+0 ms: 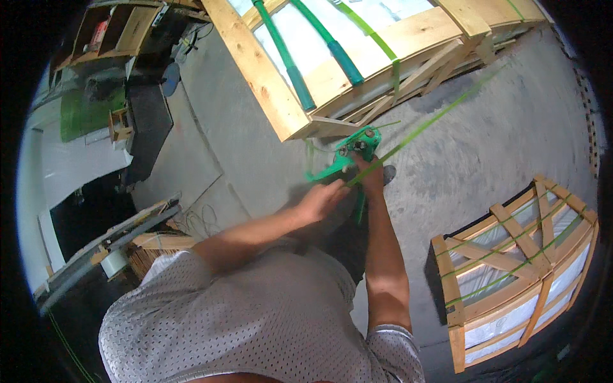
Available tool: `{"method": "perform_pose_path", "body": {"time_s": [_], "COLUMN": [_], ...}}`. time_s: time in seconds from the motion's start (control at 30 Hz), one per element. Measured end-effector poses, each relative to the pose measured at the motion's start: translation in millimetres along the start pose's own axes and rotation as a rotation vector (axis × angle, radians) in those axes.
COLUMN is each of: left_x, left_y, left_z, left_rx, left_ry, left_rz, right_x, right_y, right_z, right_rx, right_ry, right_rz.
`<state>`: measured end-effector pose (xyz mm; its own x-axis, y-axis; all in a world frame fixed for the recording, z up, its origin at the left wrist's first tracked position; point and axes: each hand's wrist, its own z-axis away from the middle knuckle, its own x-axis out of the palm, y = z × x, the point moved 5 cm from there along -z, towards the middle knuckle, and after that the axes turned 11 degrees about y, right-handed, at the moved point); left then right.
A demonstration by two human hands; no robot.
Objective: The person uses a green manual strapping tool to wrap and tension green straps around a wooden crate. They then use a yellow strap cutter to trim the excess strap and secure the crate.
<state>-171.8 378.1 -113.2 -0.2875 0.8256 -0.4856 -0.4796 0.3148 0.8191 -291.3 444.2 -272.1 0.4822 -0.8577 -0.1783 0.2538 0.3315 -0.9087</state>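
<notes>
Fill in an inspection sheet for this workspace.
Surface: grey concrete floor, stained and scuffed.
Work items: green strapping tool and light-green strap, beside a large wooden crate.
Clutter: two long green tubular handles on that crate.
Hands: left hand closed on the strap; right hand gripping the tool.
Cables: thin loops on the floor at left, cord or cable unclear.
Surroundings: strapped slatted crate at right; open shelving at upper left.

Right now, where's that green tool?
In the head view, the green tool is a little right of and above the middle, in the person's right hand, close to the big wooden crate's near edge.
</notes>
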Motion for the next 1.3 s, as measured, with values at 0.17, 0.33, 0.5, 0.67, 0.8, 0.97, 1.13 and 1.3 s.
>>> {"method": "perform_pose_path", "body": {"time_s": [0.17, 0.33, 0.5, 0.67, 0.8, 0.97, 1.13, 1.3], "left_x": [-21, -32, -44, -75, -101, -112, -114, -119], "left_y": [-25, -38, -84, -94, -80, -87, -85, -89], "left_z": [29, 40, 32, 16, 0, -13, -13, -17], "left_rx": [-0.108, -0.052, -0.185, -0.086, 0.211, 0.162, 0.182, 0.17], "left_ry": [0.022, 0.095, 0.016, 0.134, 0.316, 0.305, 0.313, 0.349], "left_rz": [-0.169, -0.197, -0.442, -0.413, -0.436, -0.559, -0.57, -0.603], "right_x": [34, 68, 89, 87, 88, 91, 86, 86], "right_y": [-15, -24, -2, -5, -24, -36, -54, -59], "right_z": [5, 11, 20, 30, 38, 50, 52, 50], "right_rx": [-0.375, -0.272, 0.179, 0.224, 0.03, 0.129, 0.114, 0.145], "right_ry": [-0.065, -0.117, -0.136, -0.116, -0.072, -0.045, -0.062, -0.079], "right_rz": [0.199, 0.043, -0.064, 0.072, 0.115, -0.016, 0.04, 0.048]}}
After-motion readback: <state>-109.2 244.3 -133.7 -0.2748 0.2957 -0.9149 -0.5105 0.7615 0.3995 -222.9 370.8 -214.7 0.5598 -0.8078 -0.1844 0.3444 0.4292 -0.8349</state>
